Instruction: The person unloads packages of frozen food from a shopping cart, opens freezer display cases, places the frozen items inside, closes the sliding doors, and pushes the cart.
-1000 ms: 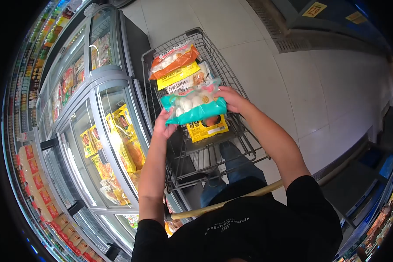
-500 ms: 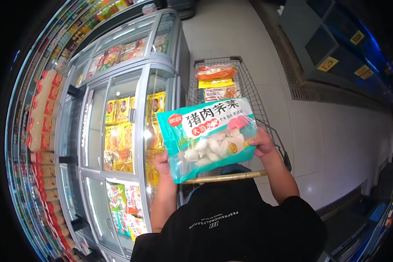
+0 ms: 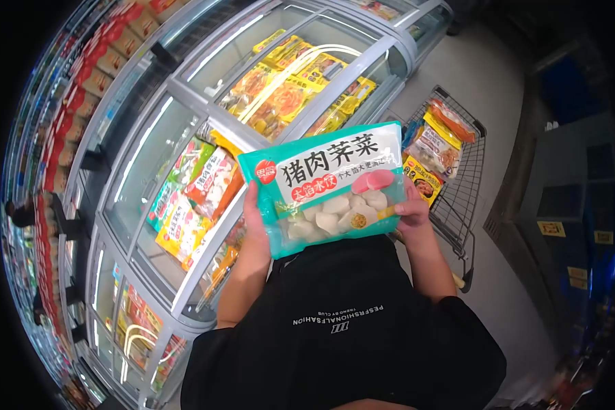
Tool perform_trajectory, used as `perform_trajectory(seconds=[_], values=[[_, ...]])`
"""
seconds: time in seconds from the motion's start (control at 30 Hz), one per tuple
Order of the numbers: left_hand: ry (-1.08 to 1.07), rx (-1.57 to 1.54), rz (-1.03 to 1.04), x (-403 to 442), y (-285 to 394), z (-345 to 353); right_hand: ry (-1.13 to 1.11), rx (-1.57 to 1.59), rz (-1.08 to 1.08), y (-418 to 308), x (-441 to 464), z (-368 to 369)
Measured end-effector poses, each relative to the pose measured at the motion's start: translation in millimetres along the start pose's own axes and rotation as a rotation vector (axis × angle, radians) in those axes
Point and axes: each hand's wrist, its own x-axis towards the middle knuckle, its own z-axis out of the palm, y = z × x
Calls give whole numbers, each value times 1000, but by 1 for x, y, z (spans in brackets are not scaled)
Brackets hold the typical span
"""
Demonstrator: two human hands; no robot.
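Note:
In front of my chest I hold up a teal and white bag of frozen dumplings (image 3: 335, 208), its printed front facing me. White dumplings show through the clear lower part. My left hand (image 3: 254, 215) grips the bag's left edge, with most of its fingers hidden behind it. On the opposite edge my right hand (image 3: 411, 206) is closed, thumb on the front. Just beyond the right hand stands a wire shopping cart (image 3: 461, 198), holding several packages, among them a yellow bag (image 3: 424, 179) and an orange-red package (image 3: 451, 117).
Glass-topped chest freezers (image 3: 191, 102) run along my left, with yellow packs (image 3: 280, 89) and colourful bags (image 3: 208, 181) inside. Shelves of red-capped bottles (image 3: 68, 130) line the far left. Grey floor (image 3: 458, 61) lies around the cart, and dark cabinets (image 3: 567, 198) stand at right.
My view and body have turned left toward the freezers, so the cart now appears farther right. The dumpling bag stays in both hands, slightly higher in view.

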Motion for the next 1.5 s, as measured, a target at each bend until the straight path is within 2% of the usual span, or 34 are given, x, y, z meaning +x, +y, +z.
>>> perform_trajectory(seconds=[0.07, 0.1, 0.2, 0.23, 0.33, 0.5, 0.63, 0.73, 0.83, 0.97, 1.07, 1.2, 1.4, 1.5], values=[[67, 15, 70, -20, 17, -30, -33, 19, 78, 18, 23, 13], [72, -42, 80, -31, 25, -36, -132, -83, 85, 30, 32, 8], [65, -92, 155, -59, 39, -61, 29, 142, 282, 54, 54, 26], [102, -137, 152, -70, 44, -64, 61, 63, 344, 65, 63, 31], [158, -143, 216, -92, 59, -75, 6, 210, 469, 89, 91, 63], [208, -210, 262, -121, 76, -108, -30, 285, 524, 139, 119, 81], [150, -228, 271, -149, 101, -108, -38, 307, 620, 182, 132, 88], [282, -177, 296, -163, 111, -114, -41, 314, 676, 198, 136, 90], [274, -227, 345, -166, 113, -113, -49, 309, 725, 203, 140, 89], [118, -321, 480, -163, 113, -113, -74, 278, 776, 202, 147, 87], [112, -302, 541, -160, 117, -94, -93, 252, 798, 205, 156, 84], [84, -315, 520, -157, 122, -81, -140, 159, 862, 209, 176, 79], [222, -239, 640, -164, 113, -90, -255, -226, 1052, 199, 201, 59], [237, -250, 641, -165, 108, -89, -232, -142, 1062, 192, 198, 48]])
